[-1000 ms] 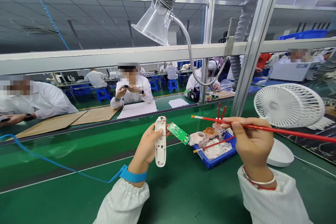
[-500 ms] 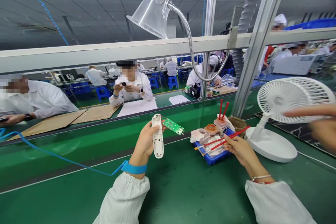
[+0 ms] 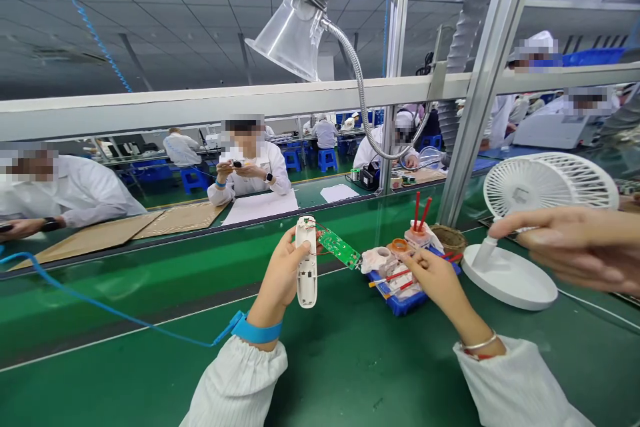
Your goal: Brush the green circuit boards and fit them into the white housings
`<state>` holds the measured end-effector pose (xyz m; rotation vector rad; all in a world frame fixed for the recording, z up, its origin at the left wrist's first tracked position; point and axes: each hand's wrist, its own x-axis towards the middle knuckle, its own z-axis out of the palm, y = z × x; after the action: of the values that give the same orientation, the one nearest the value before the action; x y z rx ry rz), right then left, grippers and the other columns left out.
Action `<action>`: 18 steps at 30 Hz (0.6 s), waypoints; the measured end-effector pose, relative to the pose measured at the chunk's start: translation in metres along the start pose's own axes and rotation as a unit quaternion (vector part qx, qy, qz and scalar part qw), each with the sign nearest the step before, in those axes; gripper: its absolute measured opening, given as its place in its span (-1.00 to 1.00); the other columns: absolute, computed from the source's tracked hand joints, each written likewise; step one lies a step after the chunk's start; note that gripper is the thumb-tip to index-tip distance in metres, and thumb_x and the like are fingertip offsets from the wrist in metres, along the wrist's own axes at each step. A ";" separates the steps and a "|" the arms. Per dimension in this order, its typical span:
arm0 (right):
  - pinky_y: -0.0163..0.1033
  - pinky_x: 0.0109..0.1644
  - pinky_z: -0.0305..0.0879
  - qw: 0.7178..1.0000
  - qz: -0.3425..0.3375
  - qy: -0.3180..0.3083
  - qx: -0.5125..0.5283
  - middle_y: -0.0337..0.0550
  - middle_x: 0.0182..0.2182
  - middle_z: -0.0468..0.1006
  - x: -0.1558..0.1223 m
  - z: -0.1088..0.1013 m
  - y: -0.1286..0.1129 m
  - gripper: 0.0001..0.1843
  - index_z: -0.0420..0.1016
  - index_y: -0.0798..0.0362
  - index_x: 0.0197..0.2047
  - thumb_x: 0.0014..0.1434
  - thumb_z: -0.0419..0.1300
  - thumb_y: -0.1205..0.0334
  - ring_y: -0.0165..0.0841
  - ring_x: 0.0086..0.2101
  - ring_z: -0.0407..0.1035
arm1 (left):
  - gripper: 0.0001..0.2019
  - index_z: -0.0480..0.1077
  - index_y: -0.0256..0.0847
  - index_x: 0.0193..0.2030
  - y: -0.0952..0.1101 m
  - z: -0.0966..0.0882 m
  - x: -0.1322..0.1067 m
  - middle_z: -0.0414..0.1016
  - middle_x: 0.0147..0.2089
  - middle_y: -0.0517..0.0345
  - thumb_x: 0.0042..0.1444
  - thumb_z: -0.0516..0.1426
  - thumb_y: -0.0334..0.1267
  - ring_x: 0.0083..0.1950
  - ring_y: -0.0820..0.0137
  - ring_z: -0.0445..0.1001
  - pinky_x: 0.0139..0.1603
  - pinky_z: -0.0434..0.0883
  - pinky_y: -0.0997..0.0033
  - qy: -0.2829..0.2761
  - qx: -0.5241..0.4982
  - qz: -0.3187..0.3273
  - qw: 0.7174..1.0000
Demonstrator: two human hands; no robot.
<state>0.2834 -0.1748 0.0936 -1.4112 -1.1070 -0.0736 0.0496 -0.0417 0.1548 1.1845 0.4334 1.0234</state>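
My left hand (image 3: 286, 267) grips a long white plastic housing (image 3: 307, 280) with its open inner side facing me. A green circuit board (image 3: 340, 249) hangs out to the right of it, joined by thin red wires. My right hand (image 3: 434, 277) is over a blue tray (image 3: 404, 305), its thumb and fingers brought together. Whether anything is between its fingertips cannot be made out. Two red-handled brushes (image 3: 395, 278) lie slanted across the tray, partly behind this hand. An orange-rimmed jar (image 3: 399, 245) and a pale pot (image 3: 379, 259) stand in the tray.
Another person's hand (image 3: 575, 240) reaches in from the right, finger extended, before a white fan (image 3: 510, 287). Red sticks (image 3: 421, 211) stand upright in a jar. A fume hood (image 3: 290, 33) hangs overhead. Co-workers (image 3: 253, 163) sit across the green bench. A blue cord (image 3: 125, 307) runs from my left wrist.
My right hand has shifted left over the tray, away from the brush handles' ends. The other person's hand has come further in, lower. The housing and board have moved slightly right.
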 end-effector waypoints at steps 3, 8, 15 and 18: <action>-0.31 -0.66 0.07 0.995 0.047 -0.086 0.012 -0.32 -0.77 0.22 0.007 0.013 -0.019 -0.55 0.17 0.01 -0.65 0.09 0.20 -0.05 -0.44 -0.72 0.13 | -0.59 0.36 -0.22 -0.07 0.002 0.003 -0.004 0.51 -0.20 0.11 -0.12 0.27 -0.27 -0.24 0.36 0.46 -0.05 0.37 0.25 -0.004 -0.007 -0.003 1.000; -0.37 -0.63 0.09 0.981 0.097 -0.159 0.060 -0.32 -0.73 0.31 0.016 0.020 -0.046 -0.57 0.23 0.05 -0.58 0.12 0.16 -0.09 -0.47 -0.70 0.17 | -0.65 0.39 -0.25 -0.12 0.003 0.005 -0.008 0.51 -0.21 0.09 -0.10 0.26 -0.28 -0.21 0.34 0.47 -0.03 0.37 0.29 -0.008 -0.016 -0.033 0.999; -0.41 -0.61 0.22 0.937 0.177 -0.241 0.179 -0.27 -0.61 0.42 0.021 0.028 -0.067 -0.58 0.36 0.09 -0.40 0.14 0.11 -0.15 -0.49 -0.65 0.29 | -0.70 0.40 -0.27 -0.12 0.001 0.009 -0.010 0.50 -0.19 0.08 -0.04 0.23 -0.31 -0.19 0.35 0.47 -0.04 0.37 0.35 -0.037 -0.037 -0.052 0.997; -0.41 -0.58 0.30 0.898 0.214 -0.305 0.234 -0.25 -0.56 0.44 0.020 0.032 -0.072 -0.58 0.40 0.09 -0.30 0.11 0.14 -0.14 -0.45 -0.60 0.38 | -0.70 0.40 -0.27 -0.10 0.002 0.011 -0.013 0.50 -0.18 0.07 -0.02 0.21 -0.33 -0.19 0.35 0.47 -0.06 0.37 0.35 -0.044 -0.040 -0.055 0.997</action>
<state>0.2308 -0.1554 0.1522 -1.2217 -1.1751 0.9516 0.0508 -0.0589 0.1575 1.1167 0.3815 0.8829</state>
